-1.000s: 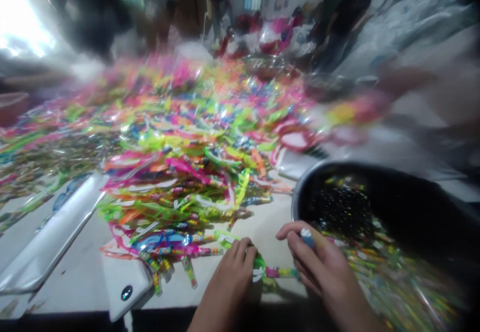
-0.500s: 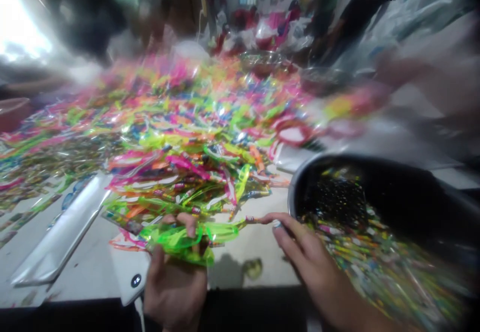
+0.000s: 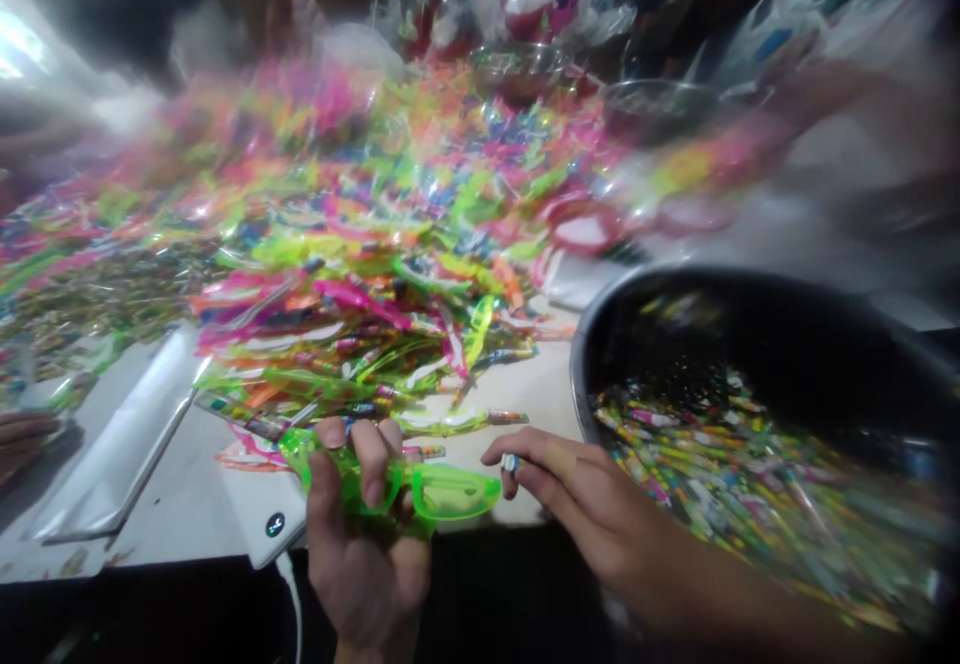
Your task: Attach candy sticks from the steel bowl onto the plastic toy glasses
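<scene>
My left hand [image 3: 367, 554] is closed around bright green see-through plastic glasses [image 3: 456, 496], and one lens sticks out to the right of its fingers. Close to that lens, my right hand [image 3: 600, 509] pinches a small piece with a white end [image 3: 511, 463]; the rest of it is hidden by the fingers. Just beyond both hands lies a yellow-green plastic piece [image 3: 442, 422] with a wrapped candy-like tube [image 3: 507, 417] at its right end. Behind it is a heap of neon glasses and tubes [image 3: 360, 319], in pink, orange and green.
To the right, a large dark basin [image 3: 581, 364] holds many small colourful tubes [image 3: 720, 464]. A white power bank [image 3: 259, 534] with a cable and a silvery flat packet [image 3: 120, 444] lie at left. Another person's hand [image 3: 26, 444] shows at the left edge. Metal bowls [image 3: 517, 69] stand farther back.
The view has tilted down. My right hand has moved left towards the glasses, which have turned so a lens now shows. Another person's hand has appeared at the left edge.
</scene>
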Action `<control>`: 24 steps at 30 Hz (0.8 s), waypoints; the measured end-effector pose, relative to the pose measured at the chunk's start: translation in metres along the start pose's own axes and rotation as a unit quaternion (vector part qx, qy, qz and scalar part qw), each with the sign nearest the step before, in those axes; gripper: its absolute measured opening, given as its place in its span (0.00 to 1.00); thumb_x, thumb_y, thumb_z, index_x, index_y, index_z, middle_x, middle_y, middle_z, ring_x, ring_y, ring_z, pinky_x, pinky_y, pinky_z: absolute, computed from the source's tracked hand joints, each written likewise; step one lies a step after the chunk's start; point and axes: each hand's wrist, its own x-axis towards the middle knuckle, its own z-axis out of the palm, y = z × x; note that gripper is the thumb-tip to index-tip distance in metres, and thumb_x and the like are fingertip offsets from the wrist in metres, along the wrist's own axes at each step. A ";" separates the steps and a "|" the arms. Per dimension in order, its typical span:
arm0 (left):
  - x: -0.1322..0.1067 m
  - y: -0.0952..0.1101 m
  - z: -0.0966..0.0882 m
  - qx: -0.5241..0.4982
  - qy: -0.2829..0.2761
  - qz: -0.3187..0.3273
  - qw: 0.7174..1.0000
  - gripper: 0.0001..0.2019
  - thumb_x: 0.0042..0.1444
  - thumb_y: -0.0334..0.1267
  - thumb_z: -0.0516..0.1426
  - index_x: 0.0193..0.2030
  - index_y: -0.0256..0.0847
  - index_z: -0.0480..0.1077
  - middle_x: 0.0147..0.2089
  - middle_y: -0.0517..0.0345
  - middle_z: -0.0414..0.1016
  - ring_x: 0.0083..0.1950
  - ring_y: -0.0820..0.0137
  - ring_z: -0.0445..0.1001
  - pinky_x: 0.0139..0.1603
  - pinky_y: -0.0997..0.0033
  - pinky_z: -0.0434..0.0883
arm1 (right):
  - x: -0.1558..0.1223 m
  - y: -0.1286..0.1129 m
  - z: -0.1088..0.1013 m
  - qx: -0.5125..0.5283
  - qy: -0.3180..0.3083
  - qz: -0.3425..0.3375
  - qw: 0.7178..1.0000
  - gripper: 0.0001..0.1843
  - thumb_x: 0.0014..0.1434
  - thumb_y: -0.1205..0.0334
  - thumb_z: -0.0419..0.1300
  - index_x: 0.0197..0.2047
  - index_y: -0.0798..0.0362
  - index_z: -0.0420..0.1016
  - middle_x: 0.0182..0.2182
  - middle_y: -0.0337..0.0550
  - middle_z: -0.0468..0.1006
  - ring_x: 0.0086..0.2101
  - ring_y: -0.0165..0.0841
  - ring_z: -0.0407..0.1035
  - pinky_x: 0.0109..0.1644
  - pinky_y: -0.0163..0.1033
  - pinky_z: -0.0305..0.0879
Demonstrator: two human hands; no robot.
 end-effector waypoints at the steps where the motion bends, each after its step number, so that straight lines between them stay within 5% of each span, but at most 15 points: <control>1: 0.001 -0.001 0.001 0.006 0.007 0.004 1.000 0.11 0.65 0.44 0.62 0.38 0.44 0.65 0.24 0.68 0.52 0.27 0.73 0.59 0.28 0.77 0.72 | 0.001 -0.002 -0.001 0.004 -0.010 0.003 1.000 0.15 0.78 0.55 0.50 0.57 0.43 0.76 0.43 0.36 0.80 0.43 0.30 0.74 0.51 0.32 0.66; 12: 0.006 -0.009 0.007 0.041 0.021 0.038 0.998 0.19 0.58 0.50 0.68 0.34 0.44 0.63 0.20 0.71 0.56 0.26 0.74 0.59 0.27 0.80 0.71 | 0.002 -0.016 -0.011 -0.045 -0.073 0.026 0.996 0.21 0.78 0.59 0.46 0.59 0.54 0.77 0.36 0.42 0.81 0.37 0.34 0.75 0.44 0.36 0.67; 18: 0.001 -0.008 0.003 0.099 -0.005 0.083 0.992 0.17 0.62 0.50 0.65 0.34 0.44 0.64 0.20 0.69 0.59 0.25 0.74 0.57 0.29 0.80 0.71 | 0.000 -0.013 -0.007 -0.064 -0.048 0.036 0.996 0.14 0.74 0.56 0.54 0.53 0.48 0.80 0.46 0.42 0.84 0.44 0.36 0.77 0.49 0.35 0.68; 24: -0.005 -0.011 0.005 0.123 -0.040 0.124 0.984 0.16 0.62 0.52 0.64 0.34 0.45 0.67 0.18 0.68 0.61 0.23 0.73 0.58 0.26 0.79 0.69 | -0.005 0.002 -0.001 -0.094 -0.018 0.032 0.995 0.16 0.76 0.50 0.52 0.52 0.45 0.80 0.39 0.39 0.83 0.41 0.36 0.77 0.42 0.36 0.66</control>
